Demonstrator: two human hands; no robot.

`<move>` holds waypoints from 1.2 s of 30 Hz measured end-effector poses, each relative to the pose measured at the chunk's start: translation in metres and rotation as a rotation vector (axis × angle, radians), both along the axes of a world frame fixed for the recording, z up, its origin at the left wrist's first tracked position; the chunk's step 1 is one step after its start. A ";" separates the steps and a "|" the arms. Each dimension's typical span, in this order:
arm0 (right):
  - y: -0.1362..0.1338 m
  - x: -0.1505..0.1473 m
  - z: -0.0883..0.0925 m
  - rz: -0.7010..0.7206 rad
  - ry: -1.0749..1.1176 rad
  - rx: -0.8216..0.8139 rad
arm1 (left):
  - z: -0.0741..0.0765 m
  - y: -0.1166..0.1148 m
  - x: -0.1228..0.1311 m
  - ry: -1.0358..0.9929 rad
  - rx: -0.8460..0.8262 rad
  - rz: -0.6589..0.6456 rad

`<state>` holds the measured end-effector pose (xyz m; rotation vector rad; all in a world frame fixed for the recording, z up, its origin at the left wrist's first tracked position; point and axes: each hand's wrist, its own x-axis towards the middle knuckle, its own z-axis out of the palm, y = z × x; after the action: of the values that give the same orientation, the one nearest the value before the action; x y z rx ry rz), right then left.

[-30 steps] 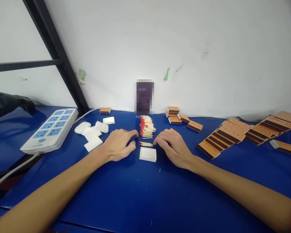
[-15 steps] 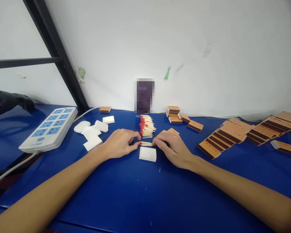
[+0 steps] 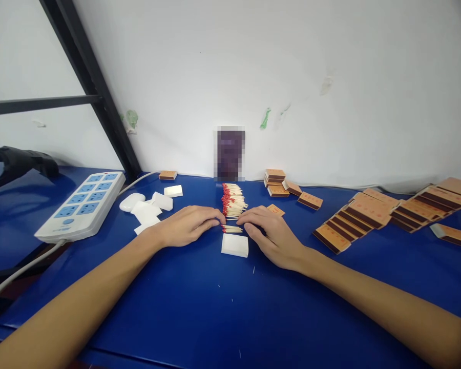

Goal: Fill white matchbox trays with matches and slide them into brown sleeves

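Observation:
My left hand [image 3: 186,225] and my right hand [image 3: 268,230] rest palm-down on the blue table [image 3: 215,307], fingertips meeting over a small bundle of red-tipped matches [image 3: 231,229]. Both hands have curled fingers pinching at the ends of that bundle. Just beyond lies a larger pile of matches [image 3: 232,200]. A white matchbox tray [image 3: 234,245] sits right in front of the bundle, between my wrists.
Several white trays [image 3: 149,207] and a white power strip [image 3: 82,204] lie at the left. Brown matchbox sleeves [image 3: 278,182] stack near the wall, and rows of them [image 3: 388,210] spread at the right. A blurred dark card [image 3: 230,154] leans on the wall.
Both hands have closed in on the small match bundle from either side and shifted slightly toward the big pile. The white tray has not moved.

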<state>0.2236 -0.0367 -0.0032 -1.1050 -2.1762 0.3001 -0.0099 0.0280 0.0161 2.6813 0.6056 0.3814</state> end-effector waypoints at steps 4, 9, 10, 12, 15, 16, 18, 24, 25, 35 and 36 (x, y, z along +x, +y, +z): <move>0.001 0.000 -0.004 0.028 -0.040 0.053 | 0.002 0.001 -0.002 -0.001 -0.018 0.003; 0.001 -0.001 -0.006 0.047 -0.096 0.066 | 0.003 0.000 -0.003 0.002 0.001 0.000; 0.001 -0.002 -0.006 0.047 -0.103 0.063 | 0.002 0.000 -0.003 0.004 0.004 -0.005; 0.001 -0.002 -0.006 0.046 -0.108 0.063 | 0.002 0.001 -0.003 0.007 0.007 -0.010; 0.001 -0.002 -0.006 0.043 -0.102 0.067 | 0.002 0.001 -0.003 0.006 0.006 -0.012; 0.001 -0.002 -0.006 0.040 -0.098 0.070 | 0.002 0.001 -0.003 0.006 0.006 -0.011; 0.001 -0.002 -0.006 0.036 -0.097 0.072 | 0.003 0.001 -0.004 0.009 0.006 -0.005; 0.001 -0.002 -0.008 0.033 -0.108 0.068 | -0.001 0.001 -0.003 0.002 0.088 0.043; 0.001 -0.002 -0.008 0.035 -0.108 0.063 | -0.002 0.001 -0.003 -0.005 0.102 0.055; 0.001 -0.001 -0.008 0.034 -0.094 0.076 | -0.009 0.000 0.003 0.007 0.179 0.140; 0.001 -0.001 -0.008 0.031 -0.097 0.075 | -0.009 0.000 0.004 0.016 0.186 0.142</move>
<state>0.2227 -0.0355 -0.0116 -1.0651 -2.2727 0.1796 -0.0063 0.0275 0.0066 2.8272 0.8048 0.4767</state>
